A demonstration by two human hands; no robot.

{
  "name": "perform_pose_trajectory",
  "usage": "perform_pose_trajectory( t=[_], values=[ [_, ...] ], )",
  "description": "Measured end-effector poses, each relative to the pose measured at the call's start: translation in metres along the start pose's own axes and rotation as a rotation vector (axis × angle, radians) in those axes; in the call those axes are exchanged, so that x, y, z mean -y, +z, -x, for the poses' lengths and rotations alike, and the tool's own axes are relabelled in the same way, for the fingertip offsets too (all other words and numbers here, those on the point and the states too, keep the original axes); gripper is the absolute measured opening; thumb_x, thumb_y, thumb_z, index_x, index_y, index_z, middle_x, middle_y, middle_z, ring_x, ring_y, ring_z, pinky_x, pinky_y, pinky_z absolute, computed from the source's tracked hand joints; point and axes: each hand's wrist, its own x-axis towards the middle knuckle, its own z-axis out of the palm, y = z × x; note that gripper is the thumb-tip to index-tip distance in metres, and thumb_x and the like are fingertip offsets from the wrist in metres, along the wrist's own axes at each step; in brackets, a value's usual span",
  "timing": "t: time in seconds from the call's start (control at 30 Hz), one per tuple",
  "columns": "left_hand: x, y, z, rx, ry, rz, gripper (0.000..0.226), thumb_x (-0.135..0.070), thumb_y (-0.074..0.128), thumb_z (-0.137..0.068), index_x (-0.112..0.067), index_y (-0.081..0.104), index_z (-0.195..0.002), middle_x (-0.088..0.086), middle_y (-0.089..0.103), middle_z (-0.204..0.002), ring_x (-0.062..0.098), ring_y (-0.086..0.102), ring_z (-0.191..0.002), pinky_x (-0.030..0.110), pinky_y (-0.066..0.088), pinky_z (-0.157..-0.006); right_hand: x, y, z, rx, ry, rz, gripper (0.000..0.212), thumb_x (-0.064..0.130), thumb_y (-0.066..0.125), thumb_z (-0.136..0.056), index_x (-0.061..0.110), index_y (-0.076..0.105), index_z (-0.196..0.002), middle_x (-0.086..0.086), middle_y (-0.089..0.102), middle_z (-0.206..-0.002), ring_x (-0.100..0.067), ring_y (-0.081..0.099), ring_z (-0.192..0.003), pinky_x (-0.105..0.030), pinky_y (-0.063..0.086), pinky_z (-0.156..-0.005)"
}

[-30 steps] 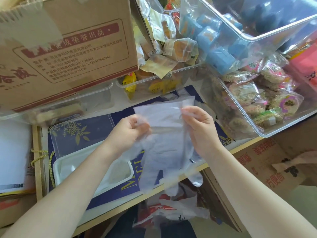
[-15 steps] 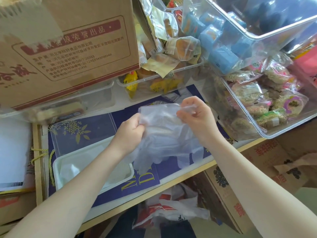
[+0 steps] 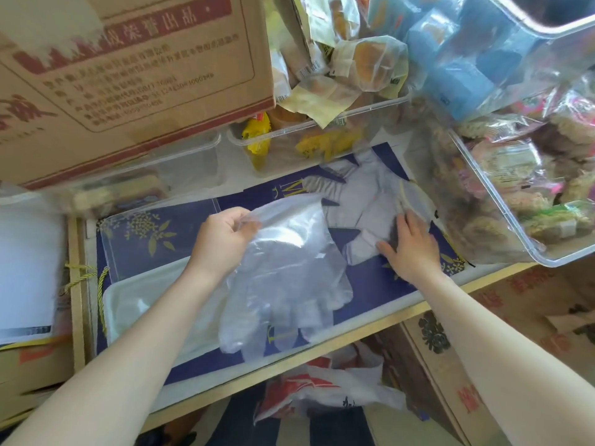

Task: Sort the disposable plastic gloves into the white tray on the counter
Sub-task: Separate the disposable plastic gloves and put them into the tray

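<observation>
Mid-sort: left hand (image 3: 222, 243) grip clamped on clear thin plastic glove (image 3: 283, 278), hanging beside shallow white plastic tray (image 3: 128, 300). Right hand (image 3: 409, 246) grip apart, fingers flat on loose clear glove pile (image 3: 363, 201) on bench. Next, probably: lay glove in tray.

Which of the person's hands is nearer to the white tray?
Left. The left hand hangs just above the white tray's far edge, holding a glove; the right hand is well off to the tray's right.

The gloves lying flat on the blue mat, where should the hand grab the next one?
Probably from above, at the near edge of the loose gloves, beside the right hand resting open on them. They lie thin and flat, so pinch up one layer there, as the left hand pinches the held glove's cuff.
</observation>
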Motion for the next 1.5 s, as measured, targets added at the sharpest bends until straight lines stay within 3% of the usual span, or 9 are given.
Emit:
perform_pose_trajectory(
  t=[0.13, 0.37, 0.57, 0.67, 0.87, 1.03, 1.1, 1.33, 1.5],
  values=[
    [0.009, -0.004, -0.004, -0.076, 0.016, 0.002, 0.032, -0.018, 0.057, -0.09, -0.023, 0.052, -0.059, -0.015, 0.045, -0.044, 0.003, 0.033, -0.044, 0.02, 0.026, -0.047, -0.014, -0.001, 0.005, -0.085, -0.102, 0.172, 0.061, 0.047, 0.037, -0.096, 0.01, 0.029, -0.143, -0.009, 0.031, -0.15, -0.032, 0.031, -0.134, -0.042, 0.036, -0.099],
    [0.009, -0.008, -0.004, -0.123, 0.029, -0.004, 0.019, -0.02, 0.057, -0.09, -0.013, 0.062, -0.072, -0.013, 0.046, -0.045, 0.005, 0.034, -0.045, 0.03, 0.029, -0.053, 0.0, 0.013, 0.047, -0.064, -0.216, 0.038, 0.028, 0.0, 0.047, -0.087, 0.004, 0.052, -0.114, -0.011, 0.049, -0.116, -0.034, 0.053, -0.097, -0.038, 0.047, -0.073],
    [-0.001, -0.01, 0.004, -0.222, 0.108, -0.069, 0.027, -0.02, 0.056, -0.089, -0.023, 0.054, -0.063, -0.004, 0.042, -0.048, 0.005, 0.037, -0.047, 0.02, 0.027, -0.048, 0.028, 0.016, 0.084, -0.051, -0.448, -0.049, 0.059, 0.058, 0.031, -0.091, 0.01, 0.065, -0.09, -0.005, 0.062, -0.099, -0.029, 0.06, -0.085, -0.037, 0.05, -0.069],
    [-0.008, -0.011, 0.01, -0.237, 0.139, -0.094, 0.02, -0.025, 0.053, -0.086, -0.018, 0.054, -0.068, -0.003, 0.041, -0.05, 0.002, 0.038, -0.047, 0.017, 0.028, -0.047, 0.025, 0.003, 0.064, -0.227, -0.234, -0.107, 0.041, 0.046, 0.051, -0.089, 0.009, 0.063, -0.101, -0.01, 0.057, -0.115, -0.034, 0.051, -0.106, -0.043, 0.043, -0.083],
    [-0.019, -0.011, 0.02, -0.266, 0.124, -0.178, 0.015, -0.013, 0.054, -0.09, -0.01, 0.062, -0.078, 0.005, 0.047, -0.057, 0.013, 0.032, -0.055, 0.009, 0.031, -0.049, 0.021, 0.008, 0.048, 0.015, 0.188, -0.123, 0.075, 0.045, 0.064, -0.083, 0.007, 0.03, -0.138, -0.017, 0.035, -0.138, -0.037, 0.036, -0.125, -0.044, 0.038, -0.098],
    [-0.016, -0.012, 0.021, -0.21, 0.157, -0.105, 0.015, -0.017, 0.054, -0.088, -0.01, 0.062, -0.077, 0.008, 0.049, -0.06, 0.01, 0.034, -0.054, 0.013, 0.03, -0.049, 0.025, 0.014, 0.052, 0.057, 0.296, -0.406, 0.021, 0.029, 0.062, -0.088, 0.012, 0.049, -0.087, -0.002, 0.052, -0.073, -0.025, 0.054, -0.071, -0.031, 0.036, -0.056],
    [-0.016, -0.013, 0.021, -0.192, 0.174, -0.061, 0.017, -0.028, 0.05, -0.084, -0.017, 0.058, -0.073, 0.001, 0.046, -0.055, 0.008, 0.036, -0.051, 0.015, 0.029, -0.048, 0.027, 0.011, 0.057, 0.053, 0.272, -0.471, 0.031, 0.027, 0.06, -0.089, 0.02, 0.043, -0.063, 0.003, 0.045, -0.061, -0.017, 0.045, -0.057, -0.029, 0.028, -0.047],
    [-0.037, -0.022, 0.018, -0.219, 0.251, 0.007, 0.016, -0.018, 0.052, -0.088, -0.012, 0.058, -0.074, -0.006, 0.046, -0.057, 0.002, 0.039, -0.051, 0.017, 0.029, -0.049, 0.052, -0.045, 0.078, -0.052, 0.193, -1.043, 0.024, 0.021, 0.061, -0.086, 0.018, 0.052, -0.108, -0.002, 0.061, -0.099, -0.016, 0.061, -0.079, -0.028, 0.048, -0.058],
    [-0.057, -0.035, 0.015, -0.227, 0.257, 0.079, 0.015, -0.017, 0.052, -0.087, -0.016, 0.059, -0.074, -0.003, 0.046, -0.059, 0.006, 0.035, -0.051, 0.019, 0.03, -0.049, 0.077, -0.107, 0.115, -0.139, -0.133, -1.04, 0.041, 0.009, 0.055, -0.089, 0.034, 0.043, -0.12, 0.003, 0.049, -0.053, -0.011, 0.043, -0.046, -0.023, 0.037, -0.044]
  ],
)
